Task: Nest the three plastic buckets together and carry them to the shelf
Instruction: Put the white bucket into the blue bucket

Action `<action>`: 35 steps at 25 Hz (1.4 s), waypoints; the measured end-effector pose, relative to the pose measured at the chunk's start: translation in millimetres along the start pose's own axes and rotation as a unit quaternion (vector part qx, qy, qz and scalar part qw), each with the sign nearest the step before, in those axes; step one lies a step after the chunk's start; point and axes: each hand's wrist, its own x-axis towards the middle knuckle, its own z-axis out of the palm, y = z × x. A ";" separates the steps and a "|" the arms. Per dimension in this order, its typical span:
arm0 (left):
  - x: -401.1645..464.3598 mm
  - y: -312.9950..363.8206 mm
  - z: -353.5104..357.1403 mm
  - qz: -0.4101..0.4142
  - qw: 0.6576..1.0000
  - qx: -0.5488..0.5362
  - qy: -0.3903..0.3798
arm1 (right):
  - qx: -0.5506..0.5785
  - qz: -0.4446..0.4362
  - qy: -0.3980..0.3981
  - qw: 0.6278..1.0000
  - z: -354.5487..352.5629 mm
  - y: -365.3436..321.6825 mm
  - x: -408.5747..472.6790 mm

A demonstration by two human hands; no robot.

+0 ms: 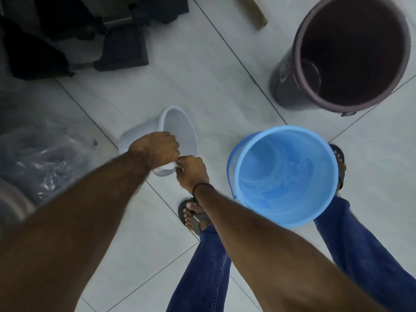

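A small white bucket (177,129) sits on the tiled floor at centre, tilted away from me. My left hand (157,147) grips its near rim. My right hand (191,172) is closed on the same rim right beside the left, fingers touching it. A light blue bucket (286,176) stands upright to the right, its blue handle hanging on the left side, nothing inside. A large dark maroon bucket (351,50) stands upright at the top right, apart from the other two.
Dark bags and black blocks (121,48) lie at the top left. Crumpled clear plastic (42,161) lies at the left. My feet in sandals (193,217) stand below the white bucket and behind the blue one. A brown stick (254,12) lies at the top.
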 end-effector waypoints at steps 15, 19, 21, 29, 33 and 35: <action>-195.2 153.7 -367.2 -0.422 0.815 -0.361 0.162 | -0.495 -0.392 -0.088 0.770 -336.9 -59.6 -267.6; -156.3 196.0 -428.5 -0.443 0.776 -0.396 0.213 | -0.555 -0.408 -0.109 0.717 -386.2 -14.7 -298.7; -129.0 216.7 -435.8 -0.438 0.755 -0.435 0.221 | -0.567 -0.395 -0.127 0.712 -392.9 14.2 -299.8; 42.6 304.9 -355.2 -0.439 0.737 -0.483 0.176 | -0.630 -0.347 -0.159 0.676 -321.6 161.1 -225.1; 105.5 325.6 -309.5 -0.436 0.721 -0.513 0.161 | -0.652 -0.332 -0.151 0.665 -280.6 211.6 -180.9; 121.2 329.7 -295.1 -0.427 0.706 -0.545 0.146 | -0.653 -0.324 -0.159 0.666 -270.2 226.1 -169.6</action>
